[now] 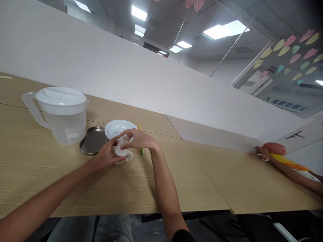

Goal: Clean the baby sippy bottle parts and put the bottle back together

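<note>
Both my hands meet on a small clear plastic cup with a side handle [122,152] that stands on the wooden table [196,181]. My left hand [106,155] wraps round the cup's left side. My right hand [137,138] is closed over its clear top, fingers curled around it. Just behind the cup lies a white plate [116,127], and a green and yellow item [141,150] shows partly under my right wrist.
A clear plastic pitcher with a white lid [62,114] stands at the left. A small oval metal tray [93,141] lies between the pitcher and the plate. A white partition wall [126,67] runs along the table's far side. Another person's arm [285,166] rests at the right edge.
</note>
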`<state>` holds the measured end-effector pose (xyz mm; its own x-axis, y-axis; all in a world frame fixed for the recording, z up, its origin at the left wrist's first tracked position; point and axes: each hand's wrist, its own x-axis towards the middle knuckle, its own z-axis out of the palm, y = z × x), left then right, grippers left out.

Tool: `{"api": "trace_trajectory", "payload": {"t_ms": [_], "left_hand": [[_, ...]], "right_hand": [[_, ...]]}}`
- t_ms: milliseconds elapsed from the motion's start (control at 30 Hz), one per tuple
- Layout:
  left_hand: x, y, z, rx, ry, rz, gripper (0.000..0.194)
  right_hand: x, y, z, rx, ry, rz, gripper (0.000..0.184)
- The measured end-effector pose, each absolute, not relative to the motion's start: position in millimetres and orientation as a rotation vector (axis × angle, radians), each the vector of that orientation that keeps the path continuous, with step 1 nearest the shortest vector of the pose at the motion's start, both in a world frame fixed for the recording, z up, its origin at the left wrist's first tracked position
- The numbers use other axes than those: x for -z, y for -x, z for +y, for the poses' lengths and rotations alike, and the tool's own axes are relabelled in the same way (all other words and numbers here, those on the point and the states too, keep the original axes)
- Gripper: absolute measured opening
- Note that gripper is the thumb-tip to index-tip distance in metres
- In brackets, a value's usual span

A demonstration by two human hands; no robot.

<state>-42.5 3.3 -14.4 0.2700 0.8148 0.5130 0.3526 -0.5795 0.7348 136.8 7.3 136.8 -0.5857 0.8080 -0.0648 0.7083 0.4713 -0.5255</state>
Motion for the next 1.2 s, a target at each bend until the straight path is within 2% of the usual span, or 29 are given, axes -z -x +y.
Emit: {"api": "trace_trajectory", "payload": {"t_ms": [267, 467, 533, 667, 833, 1033, 1200], "left_hand": [[11, 42, 1, -1.236, -2.086, 1.069, 0.088], [11, 40, -2, -1.269, -2.047, 1.079, 0.097], [12, 40, -2, -1.270, -2.043, 1.086, 0.098], [13, 41, 0, -1.252, -2.056, 1.108, 0.099], [13, 41, 1, -1.243, -2.058, 1.113, 0.098], [14, 41, 2, -1.238, -2.056, 1.096, 0.098], [15, 42, 3, -1.241, -2.030, 1.096, 0.100]], "right_hand": [[-145, -146, -5, -0.501, 1.329, -2.329, 0.040], [-138, -168, 21, -0.478, 1.442, -1.987, 0.043], [-128, -164, 31, -0.457, 1.581, -2.016, 0.044], [-103, -142, 46, -0.436, 1.776, -2.235, 0.034], [-76, -125, 59, -0.288, 1.965, -2.369, 0.040], [-87, -123, 51, -0.071, 1.776, -2.455, 0.033], [-122, -118, 14, -0.208, 1.560, -2.512, 0.059]]}}
